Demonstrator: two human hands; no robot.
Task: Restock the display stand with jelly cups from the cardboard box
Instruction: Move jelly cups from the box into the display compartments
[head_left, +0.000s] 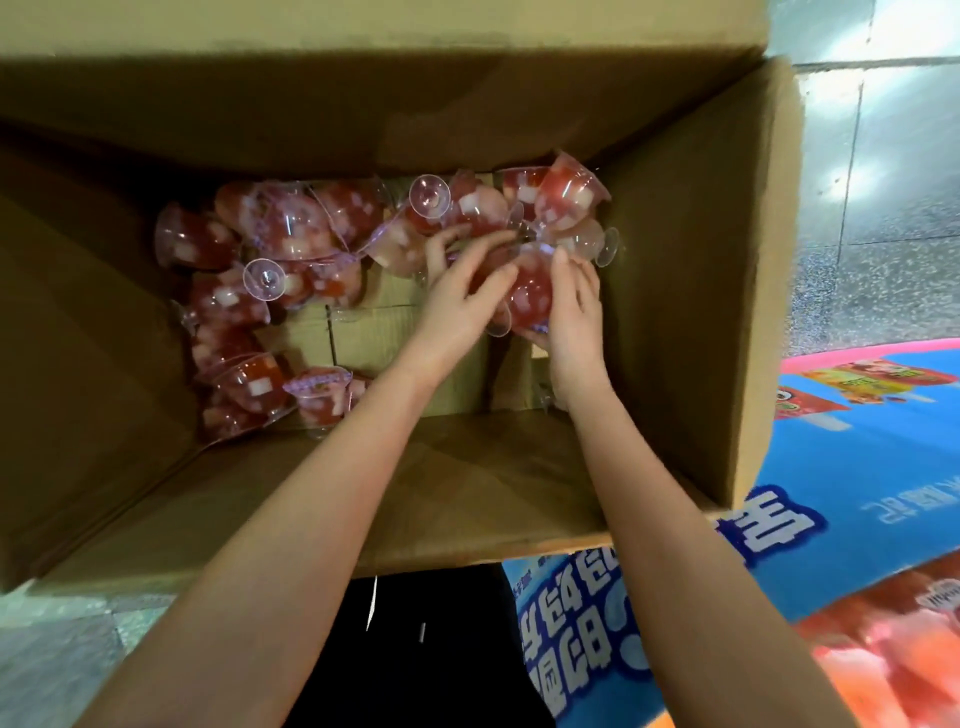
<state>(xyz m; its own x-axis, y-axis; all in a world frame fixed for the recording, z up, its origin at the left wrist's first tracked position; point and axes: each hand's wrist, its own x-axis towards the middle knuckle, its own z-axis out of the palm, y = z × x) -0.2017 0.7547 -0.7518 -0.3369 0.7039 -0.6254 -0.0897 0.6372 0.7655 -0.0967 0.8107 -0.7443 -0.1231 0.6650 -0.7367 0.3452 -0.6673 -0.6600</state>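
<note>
Both my arms reach down into a large open cardboard box (691, 291). Several red jelly cups with clear goblet-style bases lie jumbled on its floor, a heap at the left (249, 260) and another at the far right (566, 192). My right hand (574, 312) curls round one red jelly cup (530, 291) from the right. My left hand (462, 296) lies against the same cup from the left, fingers reaching over it toward the far heap. The box's cardboard floor shows between the heaps.
A blue display stand surface (810, 519) with printed lettering and jelly pictures lies right of the box and below it. Pale tiled floor (883, 208) shows beyond the box's right wall. A tall flap (363, 26) rises at the box's far side.
</note>
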